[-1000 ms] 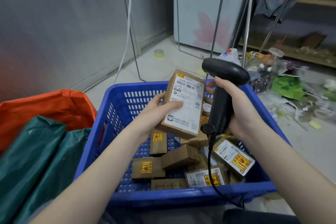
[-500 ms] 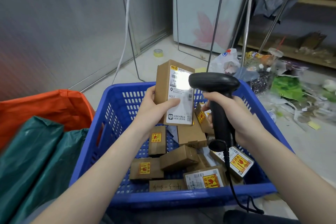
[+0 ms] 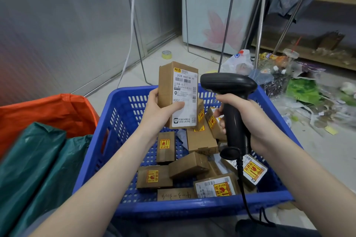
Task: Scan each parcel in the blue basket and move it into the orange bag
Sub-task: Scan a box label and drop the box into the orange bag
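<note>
I had turned the parcel [image 3: 178, 95] upright since; left grip [image 3: 158, 113] clasped its stiff, light sides (right grip [image 3: 248, 121] held the scanner [image 3: 231, 105]).

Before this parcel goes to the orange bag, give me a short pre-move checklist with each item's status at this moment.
1. Parcel held firmly: ok, the left hand grips it upright above the blue basket.
2. Label facing the scanner: not ok, its printed face is turned towards the camera and the scanner head sits beside it.
3. Scanner under control: ok, the right hand grips its handle.
4. Scan registered: cannot tell, no beam or signal shows.
5. Orange bag reachable: ok, it sits left of the basket.
6. Bag mouth free: cannot tell, green bags lie in front.
</note>
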Available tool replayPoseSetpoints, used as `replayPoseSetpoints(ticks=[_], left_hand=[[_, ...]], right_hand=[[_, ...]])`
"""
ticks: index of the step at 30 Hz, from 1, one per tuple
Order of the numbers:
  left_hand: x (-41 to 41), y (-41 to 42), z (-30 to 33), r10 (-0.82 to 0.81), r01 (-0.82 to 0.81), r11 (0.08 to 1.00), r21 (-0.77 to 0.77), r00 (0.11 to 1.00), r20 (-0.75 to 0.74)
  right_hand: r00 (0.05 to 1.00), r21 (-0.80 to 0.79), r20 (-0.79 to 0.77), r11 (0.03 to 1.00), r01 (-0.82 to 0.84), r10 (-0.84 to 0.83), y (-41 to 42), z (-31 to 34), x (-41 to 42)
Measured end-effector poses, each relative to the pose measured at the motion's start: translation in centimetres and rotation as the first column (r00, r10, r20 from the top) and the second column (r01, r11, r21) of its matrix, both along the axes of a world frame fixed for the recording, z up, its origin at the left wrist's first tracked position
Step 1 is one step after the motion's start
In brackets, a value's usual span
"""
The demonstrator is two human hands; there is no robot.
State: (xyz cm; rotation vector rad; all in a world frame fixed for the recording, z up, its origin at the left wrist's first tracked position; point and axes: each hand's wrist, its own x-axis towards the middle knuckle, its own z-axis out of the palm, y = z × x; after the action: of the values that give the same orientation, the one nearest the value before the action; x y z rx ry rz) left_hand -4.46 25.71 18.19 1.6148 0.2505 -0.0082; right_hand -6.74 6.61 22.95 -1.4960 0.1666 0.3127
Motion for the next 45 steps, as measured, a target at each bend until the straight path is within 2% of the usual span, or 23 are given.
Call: replayPoseSetpoints(ticks=[7, 13, 16, 20, 26, 30, 33, 36, 40, 45], left_hand=[[0.2, -0.1, -0.3, -0.006, 0.006, 1.000, 0.007, 1.000, -0.003], [-0.1, -0.2, 0.1, 0.003, -0.003, 1.000, 0.014, 1.000, 0.010], [-0.3, 0.1, 0.7, 0.008, -0.008, 1.000, 0.018, 0.999, 0.032], [-0.7, 1.5, 1.9, 0.024, -0.025, 1.000, 0.007, 0.998, 0.054], [-1.8, 7.5, 4.0, 0.140, -0.140, 0.990, 0.001, 0.988, 0.062], [-3.5, 14.0, 4.0, 0.266, -0.276, 0.954, 0.115, 0.959, 0.099], [-5.1, 19.2, 2.5, 0.383, -0.394, 0.882, 0.257, 0.919, 0.092], [-6.9, 23.0, 0.3, 0.463, -0.443, 0.797, 0.412, 0.885, 0.056], [-9.1, 25.6, -3.5, 0.493, -0.397, 0.750, 0.529, 0.869, -0.047], [-10.4, 25.9, -8.4, 0.388, -0.243, 0.835, 0.495, 0.896, -0.215]], right_hand=[[1.000, -0.040, 0.023, 0.999, 0.013, -0.012, -0.3, 0.2, -0.1], [0.994, -0.088, 0.102, 0.996, 0.035, -0.026, 0.0, 0.0, 0.0], [0.995, -0.018, 0.101, 1.000, 0.025, -0.023, 0.7, 0.1, 0.1], [0.998, 0.166, 0.047, 0.985, 0.037, -0.045, 2.7, 0.4, 0.3], [0.999, 0.137, 0.054, 0.991, -0.003, -0.005, 8.1, 0.4, 0.3], [0.996, 0.119, 0.040, 0.989, -0.082, 0.077, 13.0, -0.1, 0.3], [0.985, 0.105, 0.053, 0.980, -0.170, 0.165, 16.7, -0.7, 0.2], [0.972, 0.093, 0.034, 0.967, -0.236, 0.234, 19.9, -1.7, 0.0], [0.952, 0.072, -0.017, 0.950, -0.304, 0.306, 23.3, -3.8, 0.0], [0.942, 0.028, -0.058, 0.944, -0.329, 0.330, 25.5, -6.2, -0.1]])
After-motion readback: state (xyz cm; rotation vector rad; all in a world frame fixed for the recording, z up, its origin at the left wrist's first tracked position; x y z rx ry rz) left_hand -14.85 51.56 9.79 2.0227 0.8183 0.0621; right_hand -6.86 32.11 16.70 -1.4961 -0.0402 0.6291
